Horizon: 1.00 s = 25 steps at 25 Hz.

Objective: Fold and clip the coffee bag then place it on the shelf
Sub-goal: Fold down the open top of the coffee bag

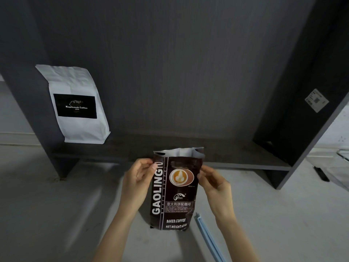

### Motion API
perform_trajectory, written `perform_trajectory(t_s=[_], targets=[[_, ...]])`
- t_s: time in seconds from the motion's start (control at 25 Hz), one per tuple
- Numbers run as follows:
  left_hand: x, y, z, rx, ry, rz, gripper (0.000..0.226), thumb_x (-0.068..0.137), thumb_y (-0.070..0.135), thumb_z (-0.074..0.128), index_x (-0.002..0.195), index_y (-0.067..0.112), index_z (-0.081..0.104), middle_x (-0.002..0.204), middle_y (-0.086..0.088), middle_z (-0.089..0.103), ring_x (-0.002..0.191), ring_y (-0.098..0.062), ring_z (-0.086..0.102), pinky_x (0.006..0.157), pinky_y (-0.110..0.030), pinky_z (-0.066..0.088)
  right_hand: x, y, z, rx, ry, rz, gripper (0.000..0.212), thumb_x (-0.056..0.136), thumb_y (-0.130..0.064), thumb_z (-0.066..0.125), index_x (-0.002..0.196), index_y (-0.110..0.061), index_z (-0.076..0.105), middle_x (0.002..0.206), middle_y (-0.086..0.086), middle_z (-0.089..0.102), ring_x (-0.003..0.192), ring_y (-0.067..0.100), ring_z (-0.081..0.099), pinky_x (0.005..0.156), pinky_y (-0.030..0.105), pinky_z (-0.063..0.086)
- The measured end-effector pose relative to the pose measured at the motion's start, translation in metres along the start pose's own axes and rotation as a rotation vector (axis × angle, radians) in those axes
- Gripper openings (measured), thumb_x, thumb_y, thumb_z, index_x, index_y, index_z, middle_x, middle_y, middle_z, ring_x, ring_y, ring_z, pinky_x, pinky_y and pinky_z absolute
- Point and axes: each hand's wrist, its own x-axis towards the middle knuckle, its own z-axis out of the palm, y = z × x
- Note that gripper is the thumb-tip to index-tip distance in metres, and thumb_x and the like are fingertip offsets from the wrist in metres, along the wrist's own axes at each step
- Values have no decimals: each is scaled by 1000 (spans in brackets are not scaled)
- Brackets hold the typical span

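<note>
Your left fingers (149,165) were pinched together on the upper left edge of the brown coffee bag (175,190), thumb toward you and the other fingertips curled against the side seam. Your right fingers (203,172) were closed the same way on the upper right edge, at about the same height. So your left hand (137,183) and your right hand (215,184) each clamped one side of the bag, with both forearms coming up from the bottom of the view.

The bag stood upright between your hands, its printed front facing you, reading GAOLING and BAKED COFFEE beside a picture of a latte cup. Its mouth was open and unfolded, with the silvery inner lining showing above the dark front panel. The base seemed to meet the pale floor (56,214), though you could not tell whether it rested there or was lifted slightly.

Just right of the bag's base, a long light blue sealing clip (206,237) lay on the floor, apart from the bag and running toward the lower edge of the view.

Beyond the bag was the dark grey shelf unit (245,163). On its low board, at the left, a white Kopiluwak Coffee bag (75,106) stood leaning against the side panel. A small label with a QR code (316,100) was stuck on the right panel.
</note>
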Motion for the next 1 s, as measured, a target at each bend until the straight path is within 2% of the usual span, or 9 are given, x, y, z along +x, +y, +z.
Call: perform_trajectory(t_s=[0.24, 0.32, 0.44, 0.56, 0.64, 0.72, 0.88, 0.96, 1.0], targets=[[-2, -4, -5, 26, -74, -9, 24, 83, 5, 55, 80, 29, 56, 87, 11, 64, 78, 10, 61, 66, 0, 43, 1, 3, 2, 19, 18, 11, 27, 86, -7, 54, 81, -32, 63, 85, -1, 69, 75, -1, 65, 63, 9, 51], [-2, -4, -7, 30, -88, -26, 25, 85, 5, 51, 80, 29, 58, 88, 12, 65, 81, 6, 62, 71, -5, 46, 1, 0, 3, 47, 5, 18, 25, 89, -12, 48, 82, -30, 64, 86, -3, 70, 77, -1, 66, 62, 9, 51], [-2, -2, -7, 93, -74, -35, 27, 90, 16, 43, 79, 33, 61, 87, 19, 65, 81, 11, 59, 78, -17, 47, 1, -9, 1, 97, -41, 80, 28, 93, -23, 39, 82, -27, 65, 86, -6, 69, 80, -3, 65, 62, 8, 51], [-2, 0, -8, 111, -93, -39, 24, 90, 23, 43, 78, 33, 60, 85, 19, 65, 77, 13, 59, 72, -12, 47, 2, -16, -3, 80, -103, 133, 25, 90, -35, 41, 79, -30, 63, 86, -10, 68, 82, 0, 65, 63, 12, 53], [-1, 0, -11, 67, -141, -77, 20, 88, 21, 48, 79, 31, 62, 86, 17, 67, 77, 12, 60, 70, -11, 47, 3, -17, -4, 57, -154, 137, 21, 90, -30, 44, 79, -29, 62, 88, -11, 66, 83, 1, 63, 66, 12, 53], [-2, 0, -16, 21, -202, -82, 22, 86, 11, 51, 81, 29, 63, 91, 15, 68, 82, 10, 61, 71, -8, 47, 2, -16, -6, 72, -204, 135, 25, 92, -21, 41, 82, -27, 63, 92, -8, 65, 87, 1, 62, 71, 14, 52], [-4, -2, -15, 7, -281, -44, 31, 83, -7, 49, 89, 22, 58, 104, 12, 60, 88, 8, 60, 74, -4, 45, 0, -11, -10, 123, -215, 173, 28, 90, -32, 41, 86, -25, 68, 94, -7, 69, 94, 7, 63, 77, 19, 48], [-5, -6, -13, 20, -277, -50, 32, 84, -6, 49, 97, 23, 54, 105, 9, 59, 93, 2, 58, 77, -3, 44, 0, -7, -11, 92, -234, 132, 18, 87, -18, 51, 90, -27, 66, 89, -9, 69, 89, 4, 63, 72, 14, 50], [-6, -8, -13, 22, -265, -61, 34, 84, -5, 50, 100, 25, 53, 104, 9, 58, 95, 2, 56, 78, -3, 43, -1, -4, -12, 97, -257, 114, 24, 85, -9, 53, 95, -28, 63, 88, -8, 68, 86, 2, 64, 69, 11, 50]])
